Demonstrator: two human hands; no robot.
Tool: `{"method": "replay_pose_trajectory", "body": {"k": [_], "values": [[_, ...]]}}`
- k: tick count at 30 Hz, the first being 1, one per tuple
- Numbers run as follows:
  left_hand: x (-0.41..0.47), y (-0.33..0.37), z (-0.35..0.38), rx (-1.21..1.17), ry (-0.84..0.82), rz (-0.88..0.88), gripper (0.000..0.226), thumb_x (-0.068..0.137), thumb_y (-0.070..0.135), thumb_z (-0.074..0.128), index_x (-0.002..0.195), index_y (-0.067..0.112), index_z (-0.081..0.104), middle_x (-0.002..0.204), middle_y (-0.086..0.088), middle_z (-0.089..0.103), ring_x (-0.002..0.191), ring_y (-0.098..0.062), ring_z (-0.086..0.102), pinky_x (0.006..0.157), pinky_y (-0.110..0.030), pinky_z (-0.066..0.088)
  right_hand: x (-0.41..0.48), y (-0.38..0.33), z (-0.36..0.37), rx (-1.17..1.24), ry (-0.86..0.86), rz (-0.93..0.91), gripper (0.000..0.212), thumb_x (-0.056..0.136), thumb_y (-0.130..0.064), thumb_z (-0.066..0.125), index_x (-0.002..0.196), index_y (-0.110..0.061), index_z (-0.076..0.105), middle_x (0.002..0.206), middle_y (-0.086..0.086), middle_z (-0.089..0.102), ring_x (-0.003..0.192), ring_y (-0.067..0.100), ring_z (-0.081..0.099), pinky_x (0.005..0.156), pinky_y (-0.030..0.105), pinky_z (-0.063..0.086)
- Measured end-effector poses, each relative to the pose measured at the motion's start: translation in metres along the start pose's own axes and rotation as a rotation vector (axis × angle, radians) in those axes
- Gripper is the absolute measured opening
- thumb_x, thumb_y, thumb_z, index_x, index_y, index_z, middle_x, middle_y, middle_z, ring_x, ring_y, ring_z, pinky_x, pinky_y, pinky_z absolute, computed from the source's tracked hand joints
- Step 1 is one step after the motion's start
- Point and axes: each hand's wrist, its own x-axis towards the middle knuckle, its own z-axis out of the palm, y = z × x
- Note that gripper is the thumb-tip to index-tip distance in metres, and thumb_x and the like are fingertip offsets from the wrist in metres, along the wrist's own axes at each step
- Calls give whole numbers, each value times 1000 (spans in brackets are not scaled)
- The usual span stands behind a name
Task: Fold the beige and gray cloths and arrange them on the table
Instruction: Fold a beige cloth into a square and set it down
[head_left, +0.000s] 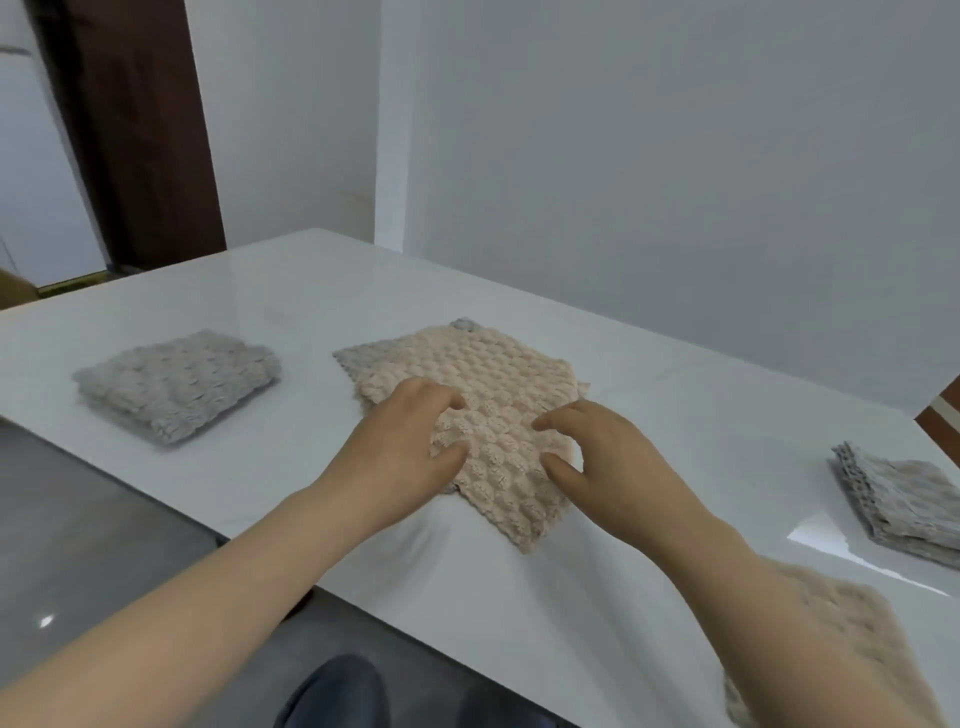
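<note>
As the left hand (410, 436) and right hand (597, 447) rest half-curled, pinching nothing, on the beige cloth (488, 364) flat on the bench (311, 291) beneath them, its fold seems unstarted; next they must pinch the near edge and lift.

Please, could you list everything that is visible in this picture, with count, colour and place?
table: one, white, across the middle
beige cloth: one, beige, spread at the table's centre, under both hands
gray edge: one, gray, peeking out beneath the beige cloth's far-left side
folded cloth: one, gray, left on the table
cloth stack: one, gray-beige, folded, at the table's right end
near cloth: one, beige, near right, partly hidden by the right forearm
door: one, brown, far left
wall: white, behind the table
floor: gray, near left
dark shape: one, dark blue, bottom edge; knee or shoe, unclear
left hand: fingertips on the beige cloth
right hand: fingertips on the beige cloth
</note>
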Motion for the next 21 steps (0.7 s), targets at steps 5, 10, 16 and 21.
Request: {"method": "replay_pose_trajectory", "body": {"k": [5, 10, 16, 21], "values": [[-13, -22, 0, 19, -9, -36, 39, 90, 32, 57, 127, 22, 50, 130, 6, 45, 114, -9, 47, 95, -23, 41, 2, -13, 27, -2, -64, -23, 34, 95, -25, 51, 129, -24, 55, 124, -6, 55, 120, 13, 49, 95, 22, 37], [-22, -36, 3, 4, -22, -70, 40, 90, 30, 57, 128, 24, 50, 129, 6, 45, 112, -11, 48, 94, -24, 40, 2, -18, 48, -22, -125, -15, 34, 94, -25, 51, 127, -24, 56, 121, -4, 56, 117, 18, 50, 95, 28, 42], [-25, -44, 4, -3, -40, -80, 40, 89, 29, 58, 129, 23, 50, 130, 5, 45, 116, -13, 48, 97, -25, 39, 1, -19, 60, -45, -190, 14, 35, 88, -25, 53, 122, -23, 58, 110, -3, 57, 105, 17, 53, 87, 29, 44], [-24, -46, 7, 4, -40, -70, 40, 89, 29, 58, 128, 22, 50, 129, 4, 45, 115, -13, 48, 95, -23, 37, 2, -17, 64, -68, -166, 25, 19, 87, -20, 52, 102, -20, 63, 94, -4, 56, 92, 17, 55, 78, 30, 46]]}}
